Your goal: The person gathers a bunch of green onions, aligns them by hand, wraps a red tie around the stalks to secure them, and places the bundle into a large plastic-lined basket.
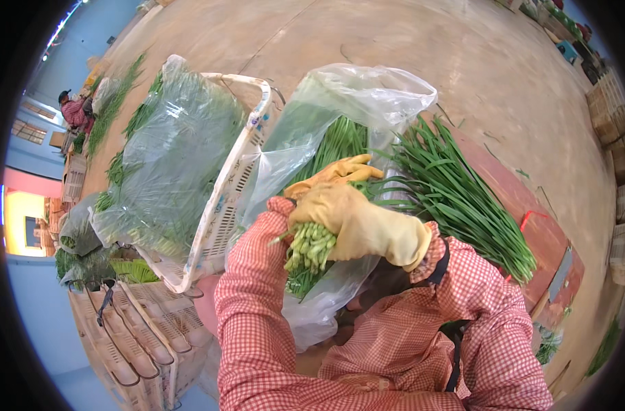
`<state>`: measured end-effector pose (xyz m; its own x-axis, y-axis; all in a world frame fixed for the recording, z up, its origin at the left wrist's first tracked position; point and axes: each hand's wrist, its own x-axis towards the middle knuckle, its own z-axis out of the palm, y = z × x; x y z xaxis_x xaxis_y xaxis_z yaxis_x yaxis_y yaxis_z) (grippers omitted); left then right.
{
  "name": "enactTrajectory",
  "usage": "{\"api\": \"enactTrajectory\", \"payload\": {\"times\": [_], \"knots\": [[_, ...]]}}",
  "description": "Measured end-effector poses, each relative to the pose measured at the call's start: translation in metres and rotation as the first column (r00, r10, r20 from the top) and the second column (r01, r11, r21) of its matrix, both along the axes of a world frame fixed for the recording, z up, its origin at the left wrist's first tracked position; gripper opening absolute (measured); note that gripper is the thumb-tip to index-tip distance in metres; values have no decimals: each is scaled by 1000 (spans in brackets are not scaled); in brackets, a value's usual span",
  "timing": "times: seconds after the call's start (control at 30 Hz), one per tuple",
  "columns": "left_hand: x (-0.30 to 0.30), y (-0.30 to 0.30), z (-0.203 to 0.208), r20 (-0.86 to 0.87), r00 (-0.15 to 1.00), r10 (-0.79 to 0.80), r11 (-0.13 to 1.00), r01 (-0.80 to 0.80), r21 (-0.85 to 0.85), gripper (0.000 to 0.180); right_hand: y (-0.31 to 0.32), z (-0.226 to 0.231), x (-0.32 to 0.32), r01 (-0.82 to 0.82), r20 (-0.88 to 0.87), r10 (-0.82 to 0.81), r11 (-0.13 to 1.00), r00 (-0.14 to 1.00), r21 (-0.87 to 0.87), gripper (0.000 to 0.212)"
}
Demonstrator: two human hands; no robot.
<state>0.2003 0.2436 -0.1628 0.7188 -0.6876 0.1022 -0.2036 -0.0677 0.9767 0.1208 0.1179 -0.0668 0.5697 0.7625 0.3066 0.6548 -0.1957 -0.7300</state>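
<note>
My right hand [357, 220], in a pale yellow glove, is wrapped round a bundle of green chives [311, 248], its cut pale ends facing me. My left hand [336, 172], in an orange-yellow glove, lies just beyond it with fingers stretched to the right over the leaves. Beneath both hands is a clear plastic bag [395, 96] with more long green leaves [341, 145] inside. To the right, another bundle of chives [456, 192] rests on a reddish-brown board [542, 229]. Both my sleeves are red-and-white checked.
At left, a white plastic crate [220, 198] holds greens under clear film [182, 130]. Stacked beige crates [131, 329] stand at the lower left. Loose greens lie on the concrete floor [395, 34]. A person [76, 109] sits at the far left. More crates [610, 109] line the right side.
</note>
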Motion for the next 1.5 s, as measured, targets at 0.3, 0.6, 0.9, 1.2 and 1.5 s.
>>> {"api": "enactTrajectory", "payload": {"times": [0.3,0.6,0.9,1.2,1.5], "knots": [[0,36,-35,168,986,-24,974,-14,226,37,-51,112,25,261,-247,-140,774,959,576,17],[-19,51,-41,612,748,-256,852,-125,509,47,-66,217,-13,632,-584,-443,-51,680,774,19],[-46,78,15,732,657,178,754,-570,328,24,-147,271,-75,178,1,-446,361,895,915,20],[-147,89,224,216,901,376,510,-396,764,35,-195,339,-163,242,-51,-584,253,810,937,17],[-322,-170,222,-313,653,-690,695,477,-538,134,-259,288,-280,300,242,-691,565,681,768,25]]}}
